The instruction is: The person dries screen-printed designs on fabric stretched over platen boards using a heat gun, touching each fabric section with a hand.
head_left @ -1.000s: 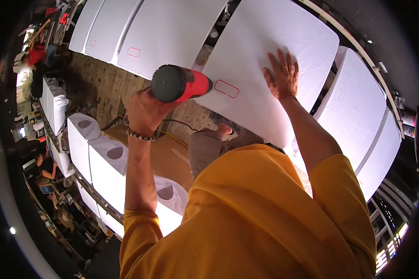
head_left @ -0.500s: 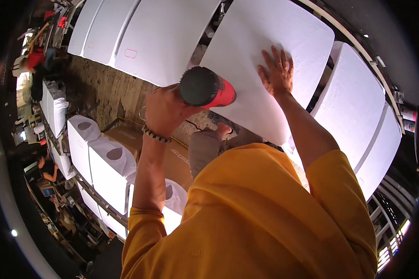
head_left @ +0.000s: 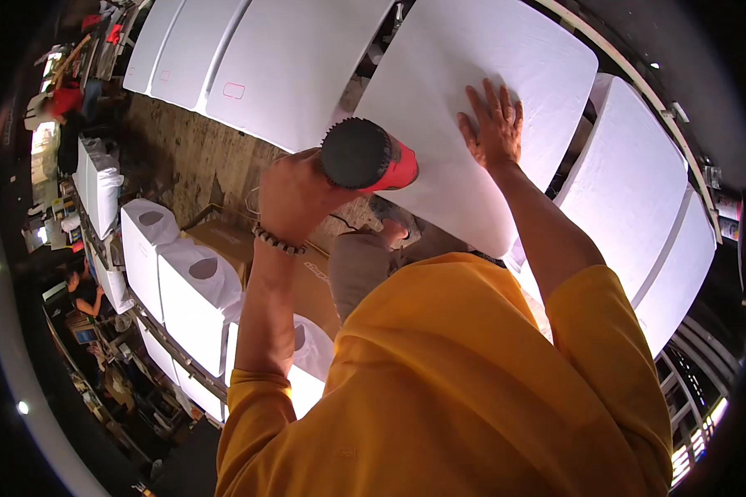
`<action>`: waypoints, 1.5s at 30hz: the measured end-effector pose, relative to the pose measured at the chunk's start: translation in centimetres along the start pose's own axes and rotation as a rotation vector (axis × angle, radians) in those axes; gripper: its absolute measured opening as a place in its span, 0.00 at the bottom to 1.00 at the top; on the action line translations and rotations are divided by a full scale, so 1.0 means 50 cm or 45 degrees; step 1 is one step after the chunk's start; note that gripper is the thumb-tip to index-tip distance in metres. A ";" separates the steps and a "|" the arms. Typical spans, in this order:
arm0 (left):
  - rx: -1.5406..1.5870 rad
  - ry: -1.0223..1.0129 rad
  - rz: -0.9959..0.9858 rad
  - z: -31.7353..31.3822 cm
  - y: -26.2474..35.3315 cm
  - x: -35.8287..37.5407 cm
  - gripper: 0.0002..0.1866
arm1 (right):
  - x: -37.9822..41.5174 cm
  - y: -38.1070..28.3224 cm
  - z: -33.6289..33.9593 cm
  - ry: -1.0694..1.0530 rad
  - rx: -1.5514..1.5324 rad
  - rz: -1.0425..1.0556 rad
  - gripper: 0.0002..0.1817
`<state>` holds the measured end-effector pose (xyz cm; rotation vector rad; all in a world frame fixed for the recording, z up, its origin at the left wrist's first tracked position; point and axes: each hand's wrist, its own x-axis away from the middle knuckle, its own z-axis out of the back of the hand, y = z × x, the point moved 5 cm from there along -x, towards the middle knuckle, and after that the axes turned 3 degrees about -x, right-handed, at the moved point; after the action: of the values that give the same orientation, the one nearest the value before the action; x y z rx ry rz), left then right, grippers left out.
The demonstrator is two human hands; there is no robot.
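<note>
My left hand (head_left: 294, 199), with a beaded bracelet at the wrist, is wrapped round a red and black heat gun (head_left: 363, 157). Its round black back end faces up toward me, and its nozzle is hidden below the body. The gun is over the near left side of a white covered panel (head_left: 427, 91). On that same panel my right hand (head_left: 496, 132) lies flat with fingers spread, to the right of the gun. Faint wrinkles show in the panel's white covering.
More white panels stand to the left (head_left: 286, 74) and to the right (head_left: 626, 182). White box-shaped pieces with round openings (head_left: 195, 286) and a brown cardboard box (head_left: 224, 244) are at the lower left. Another person (head_left: 83, 294) is farther off at the left.
The view has shifted very slightly. Both hands keep nearly the same places, the left on the heat gun and the right flat on the panel. My leg below has moved a little.
</note>
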<state>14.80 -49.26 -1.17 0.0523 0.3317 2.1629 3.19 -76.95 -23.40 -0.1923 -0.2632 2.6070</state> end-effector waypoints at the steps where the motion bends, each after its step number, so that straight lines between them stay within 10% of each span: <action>1: 0.003 0.020 0.019 0.007 -0.003 0.004 0.25 | -0.001 -0.004 0.000 -0.015 0.008 -0.007 0.34; 12: -0.027 -0.013 0.213 0.048 -0.057 0.022 0.24 | 0.000 -0.003 0.001 0.060 0.011 0.025 0.33; 45: 0.180 0.036 -0.237 -0.001 -0.206 -0.102 0.24 | 0.000 0.008 -0.012 0.141 0.162 0.062 0.33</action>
<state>25.96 -47.82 -3.40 0.0682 0.4862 1.9555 3.08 -77.20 -24.07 -0.3005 -0.0542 2.6399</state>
